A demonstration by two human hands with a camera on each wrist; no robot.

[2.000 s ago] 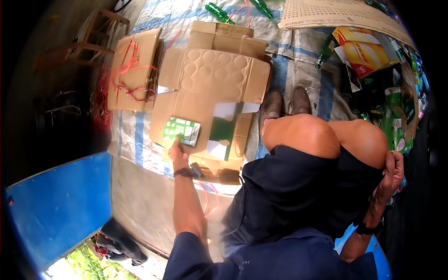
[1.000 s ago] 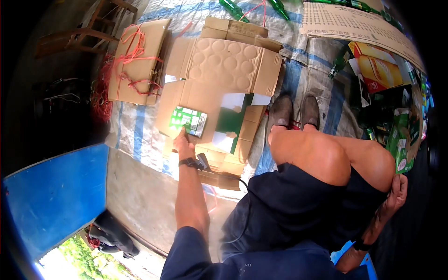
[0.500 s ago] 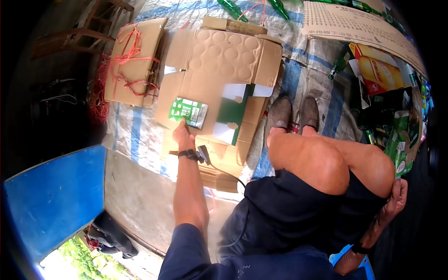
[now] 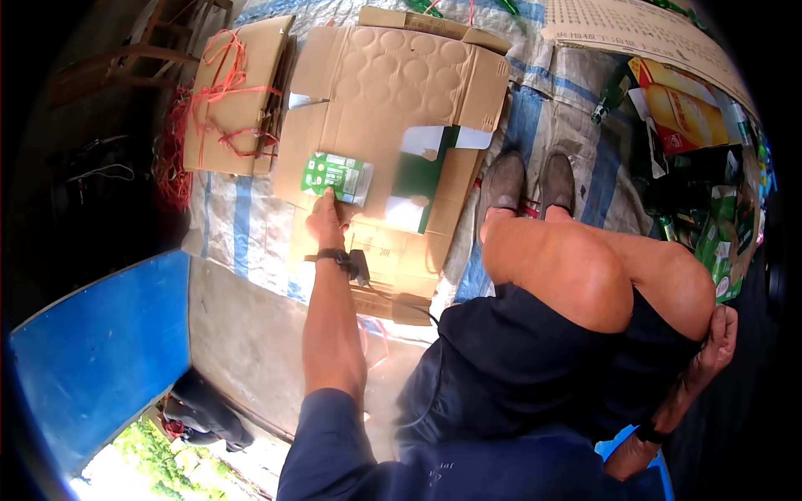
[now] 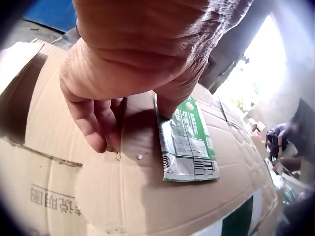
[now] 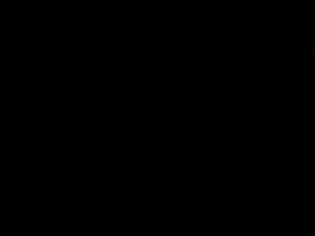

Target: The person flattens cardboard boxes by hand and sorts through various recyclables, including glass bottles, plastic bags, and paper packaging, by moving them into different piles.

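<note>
In the head view my left hand (image 4: 327, 224) reaches to the near edge of a large unfolded cardboard sheet (image 4: 359, 117). Its thumb presses on a small flattened green-and-white carton (image 4: 338, 177), which lies on that sheet. The left wrist view shows the carton (image 5: 189, 140) printed side up, with a barcode at one end. The fingers (image 5: 101, 130) hang bent beside it, tips at the cardboard and off the carton. My right hand (image 4: 717, 341) sits beside the right knee, fingers loosely bent, close to a green carton (image 4: 720, 242). The right wrist view is black.
More flattened cardboard (image 4: 380, 250) lies beneath the sheet. A cardboard bundle (image 4: 238, 92) tied with red string lies to the left. Green bottles (image 4: 612, 96) and a beer carton (image 4: 681, 108) crowd the right. A striped tarp (image 4: 535, 125) covers the floor.
The top cardboard sheet and green carton have slid away from the body with my left hand, baring more printed cardboard beneath. The head view has shifted; my right hand stays by the knee.
</note>
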